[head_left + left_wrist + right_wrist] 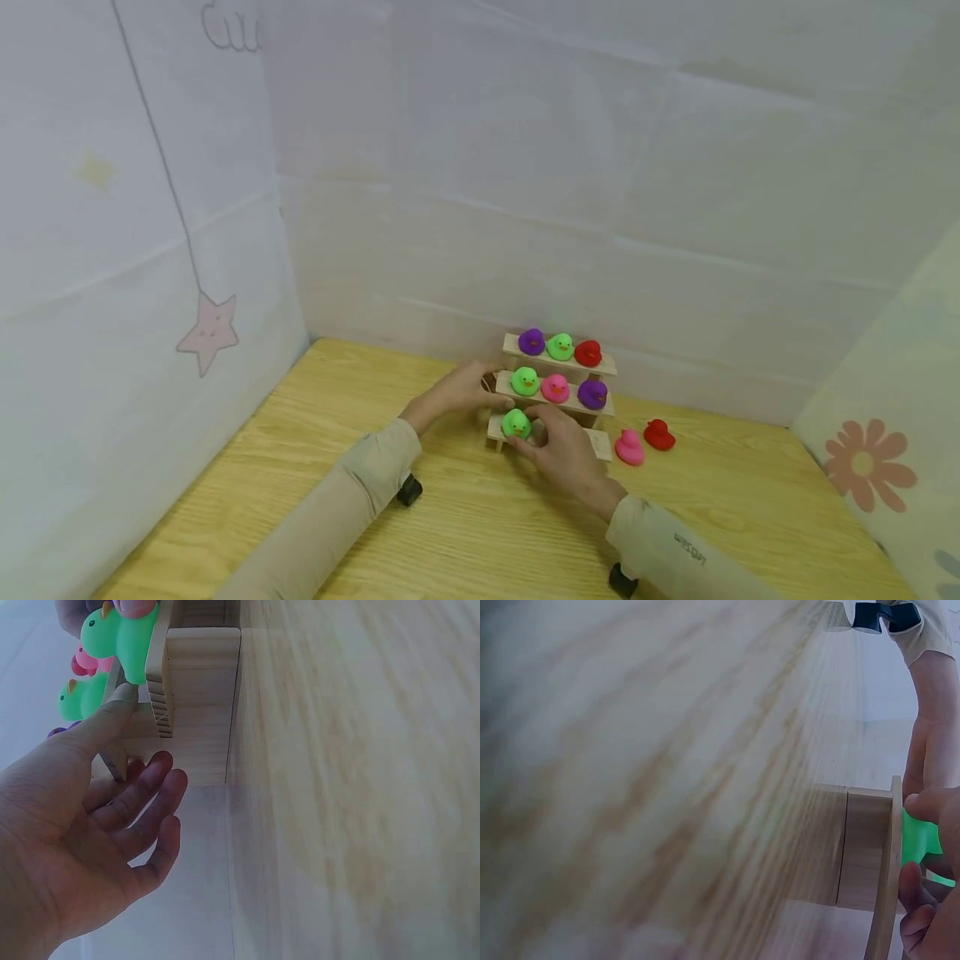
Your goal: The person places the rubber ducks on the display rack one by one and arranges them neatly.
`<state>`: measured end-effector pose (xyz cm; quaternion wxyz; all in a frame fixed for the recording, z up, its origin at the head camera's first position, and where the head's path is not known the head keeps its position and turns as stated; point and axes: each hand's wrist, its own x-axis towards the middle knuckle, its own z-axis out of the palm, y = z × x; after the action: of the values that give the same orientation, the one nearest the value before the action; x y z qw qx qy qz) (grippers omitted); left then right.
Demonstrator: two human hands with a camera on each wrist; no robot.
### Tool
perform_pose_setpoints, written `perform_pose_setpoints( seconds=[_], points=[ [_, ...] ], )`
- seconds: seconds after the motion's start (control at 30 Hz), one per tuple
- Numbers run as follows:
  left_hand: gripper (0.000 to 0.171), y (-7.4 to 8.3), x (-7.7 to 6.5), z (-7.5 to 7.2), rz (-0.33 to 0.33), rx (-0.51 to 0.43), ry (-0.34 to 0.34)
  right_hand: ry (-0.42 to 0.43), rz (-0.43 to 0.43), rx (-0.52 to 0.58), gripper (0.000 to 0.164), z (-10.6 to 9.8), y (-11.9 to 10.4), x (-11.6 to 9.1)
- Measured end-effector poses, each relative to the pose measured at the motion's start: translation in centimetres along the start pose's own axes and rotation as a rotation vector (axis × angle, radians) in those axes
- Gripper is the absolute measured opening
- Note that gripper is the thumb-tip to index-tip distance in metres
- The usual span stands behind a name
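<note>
A three-step wooden stand (551,392) holds small rubber ducks. My right hand (564,450) pinches a green duck (515,423) at the left end of the lowest step. My left hand (459,390) is around the left end of the middle step, thumb in front and fingers curled behind. In the left wrist view its thumb tip comes close to the green duck (120,637). On the middle step sit a green duck (524,382), a pink duck (556,387) and a purple duck (592,394). The right wrist view shows part of the right hand (934,900) at the lowest step.
The top step bears a purple duck (532,342), a green duck (560,347) and a red duck (588,353). On the wooden table (450,533), right of the stand, lie a pink duck (629,447) and a red duck (659,434). White sheets (525,167) hang behind and beside.
</note>
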<state>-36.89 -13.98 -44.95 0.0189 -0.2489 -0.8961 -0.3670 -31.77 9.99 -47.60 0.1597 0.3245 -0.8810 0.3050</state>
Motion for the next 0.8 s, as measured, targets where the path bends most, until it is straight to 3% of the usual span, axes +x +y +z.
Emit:
perform_pose_setpoints(
  seconds=[0.47,0.8],
  points=[
    [0.051,0.1,0.0,0.2,-0.008,-0.002,-0.005,-0.108,0.058,0.043,0.045,-1.1,-0.4,-0.3],
    [0.058,-0.5,-0.2,0.2,0.044,-0.040,0.014,-0.090,0.038,0.037,0.040,-5.2,0.8,-2.7]
  ],
)
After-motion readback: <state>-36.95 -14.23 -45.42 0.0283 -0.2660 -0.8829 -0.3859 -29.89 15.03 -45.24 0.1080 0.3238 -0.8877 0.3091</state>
